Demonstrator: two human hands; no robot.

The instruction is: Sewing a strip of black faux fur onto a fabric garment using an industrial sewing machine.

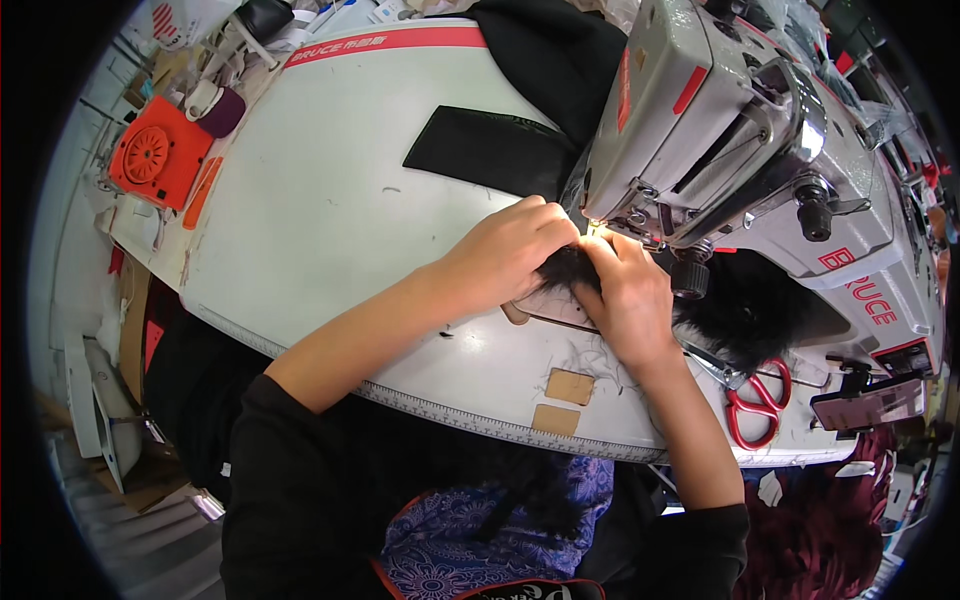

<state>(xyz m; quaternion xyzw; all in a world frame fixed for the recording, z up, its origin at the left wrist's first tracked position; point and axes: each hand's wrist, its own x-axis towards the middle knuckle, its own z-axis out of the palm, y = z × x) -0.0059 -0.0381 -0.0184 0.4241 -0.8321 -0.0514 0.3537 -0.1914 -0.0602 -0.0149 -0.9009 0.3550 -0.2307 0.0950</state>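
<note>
At the lit needle area of the grey-white sewing machine, both my hands are on black furry fabric. My left hand comes in from the left, its fingers bent and closed on the fabric's edge. My right hand grips the same fabric from the near right, its fingertips close to the presser foot. The fingertips and the fabric edge between them are partly hidden. More black fur lies under the machine arm to the right. A flat black fabric piece stretches behind my left hand toward the machine.
Red-handled scissors lie right of my right forearm. Two tan patches are on the white table near its ruler-marked front edge. Dark cloth is heaped behind. An orange device and purple thread spool stand far left; a phone is at right.
</note>
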